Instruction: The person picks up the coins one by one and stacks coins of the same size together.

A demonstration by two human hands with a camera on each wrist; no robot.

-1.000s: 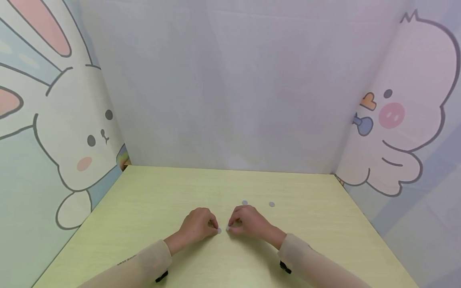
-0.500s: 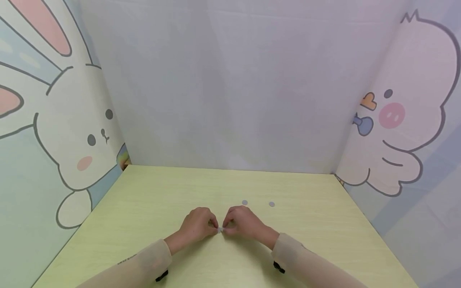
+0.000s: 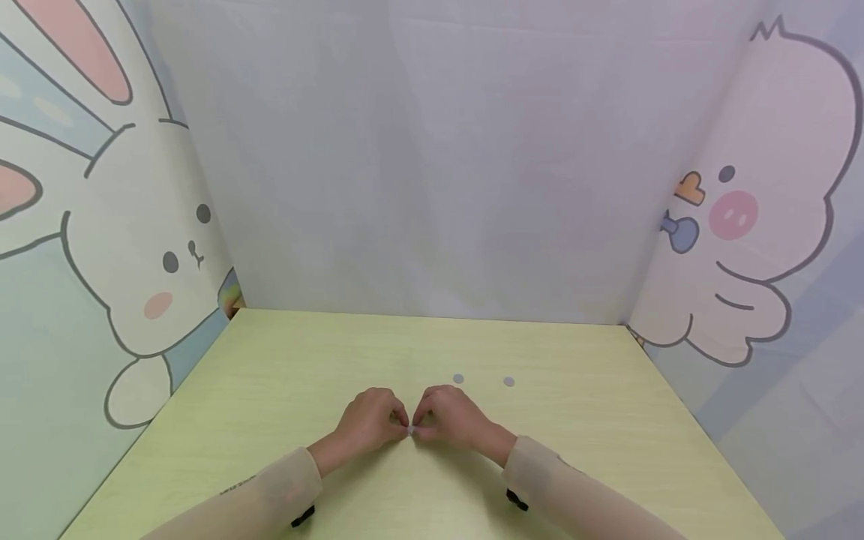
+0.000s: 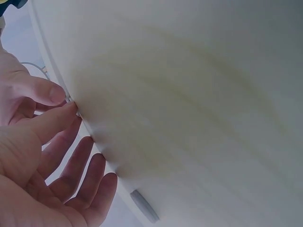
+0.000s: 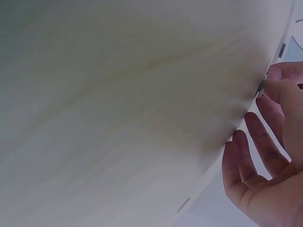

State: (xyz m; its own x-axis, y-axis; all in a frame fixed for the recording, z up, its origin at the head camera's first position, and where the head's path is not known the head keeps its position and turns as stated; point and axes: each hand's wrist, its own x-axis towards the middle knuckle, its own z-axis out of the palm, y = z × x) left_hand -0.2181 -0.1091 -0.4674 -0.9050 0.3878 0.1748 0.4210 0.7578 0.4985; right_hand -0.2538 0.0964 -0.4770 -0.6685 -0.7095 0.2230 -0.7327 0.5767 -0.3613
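Note:
In the head view my left hand (image 3: pixel 370 421) and right hand (image 3: pixel 454 421) meet fingertip to fingertip low over the table. Each pinches with thumb and forefinger at a small grey coin-like disc (image 3: pixel 411 430) between them. How far one disc overlaps the other is hidden by the fingertips. The right wrist view shows a small disc edge (image 5: pixel 260 88) at the right hand's (image 5: pixel 270 146) thumb tip. In the left wrist view the thumb and forefinger of my left hand (image 4: pixel 57 165) come together at the tabletop, facing the other hand's thumb.
Two more grey discs lie flat beyond the right hand, a nearer-left disc (image 3: pixel 458 379) and a right disc (image 3: pixel 509 382). The pale yellow table (image 3: pixel 324 345) ends at a whitish backdrop (image 3: pixel 418 187). Cartoon-printed cloth walls stand on both sides.
My right hand has moved left with its disc, from a small gap away, up against the disc at my left fingertips. The left hand has stayed nearly still.

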